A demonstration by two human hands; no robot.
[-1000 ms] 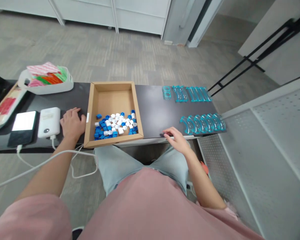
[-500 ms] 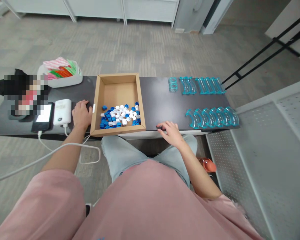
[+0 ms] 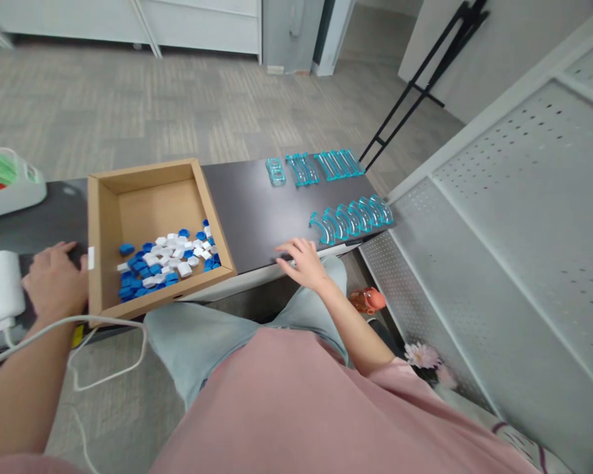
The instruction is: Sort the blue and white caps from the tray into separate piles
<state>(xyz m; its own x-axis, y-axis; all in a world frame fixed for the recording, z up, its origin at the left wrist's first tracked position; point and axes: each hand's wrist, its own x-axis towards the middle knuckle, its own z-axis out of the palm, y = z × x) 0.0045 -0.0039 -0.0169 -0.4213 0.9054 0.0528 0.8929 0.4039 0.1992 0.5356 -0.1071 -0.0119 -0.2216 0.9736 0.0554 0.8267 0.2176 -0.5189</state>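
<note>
Matt cardbd box [image 3: 151, 209], glossy plast curved pcs [image 3: 353, 218]

Single head-worn view, looking forward and steeply down over wearer's pink shirt [image 3: 286, 408]. Wide coverage: bench [image 3: 247, 217] near, crossing mid-frame, left hand [image 3: 56, 280] and right hand [image 3: 304, 263] both in; carpeted floor [image 3: 128, 112], white cabinets [image 3: 202, 23] farther off, up top.
</note>
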